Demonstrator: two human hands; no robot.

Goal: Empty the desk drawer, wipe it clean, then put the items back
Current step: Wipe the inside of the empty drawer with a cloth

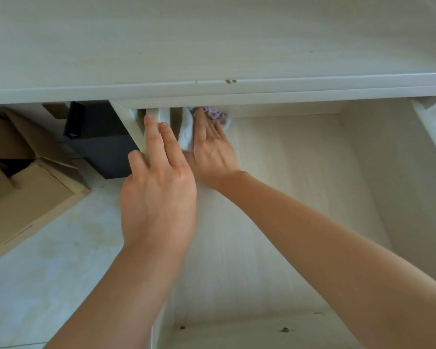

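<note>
The white desk drawer (pixel 300 197) is pulled out below the desk top (pixel 212 46), and I see nothing lying on its bare floor. My right hand (pixel 212 149) lies flat, fingers straight, on a white and purple cloth (pixel 186 132) and presses it into the drawer's far left corner. My left hand (pixel 156 187) rests with straight fingers on the drawer's left side wall (pixel 136 127). Part of the cloth is hidden under my right hand.
Left of the drawer, on the floor, stand a black box (pixel 98 142) and open cardboard boxes (pixel 28 187). The desk's front edge (pixel 262 86) overhangs the back of the drawer. The drawer's right wall (pixel 431 127) rises at the far right.
</note>
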